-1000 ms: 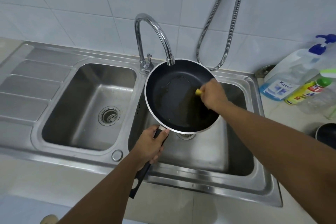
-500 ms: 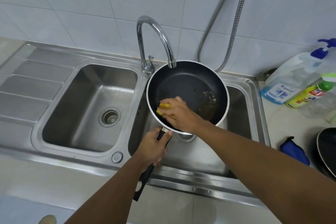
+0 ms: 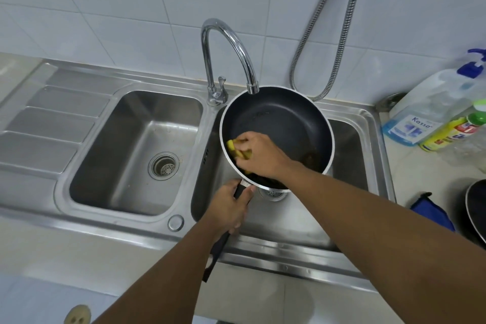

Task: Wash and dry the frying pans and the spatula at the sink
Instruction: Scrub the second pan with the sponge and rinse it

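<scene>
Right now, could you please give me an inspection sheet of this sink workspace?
Surface: steel double sink with a drainboard at left; pale counter at right.
Job's things: frying pan held over the right bowl, brown residue on its right side; second pan at the right edge; spatula not seen.
Clutter: pump bottle, yellow bottle and blue item on the counter.
Hands: left hand grips the handle; right hand presses a yellow sponge into the frying pan.
Cables: nothing seen; a metal hose hangs on the wall.
Surroundings: white tiled wall; tap above the frying pan, no water seen running.
</scene>
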